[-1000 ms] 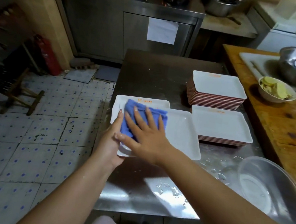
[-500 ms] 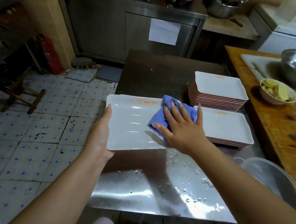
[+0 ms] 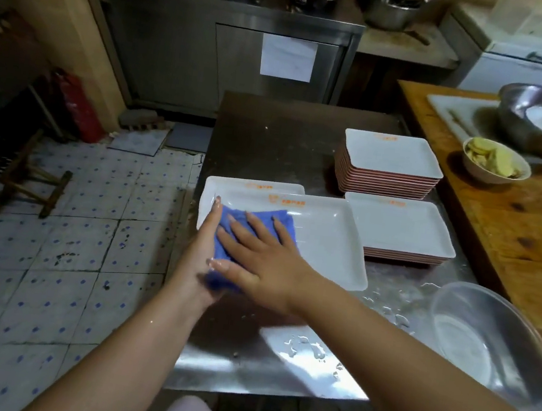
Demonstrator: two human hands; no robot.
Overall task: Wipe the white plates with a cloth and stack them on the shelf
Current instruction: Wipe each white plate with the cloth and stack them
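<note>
On the wet steel table [image 3: 261,369], the right hand [image 3: 266,256] is pressing a blue cloth [image 3: 253,223] flat onto a white rectangular plate [image 3: 324,236] — fingers straight and spread across the fabric. Gripping that plate's left edge is the left hand [image 3: 199,254], thumb hooked over the rim, with a second plate [image 3: 255,184] peeking out behind it. Two stacks of plates — a tall one [image 3: 389,162] and a shorter one [image 3: 401,229] — are sitting just right, beside a clear plastic bowl [image 3: 493,341].
</note>
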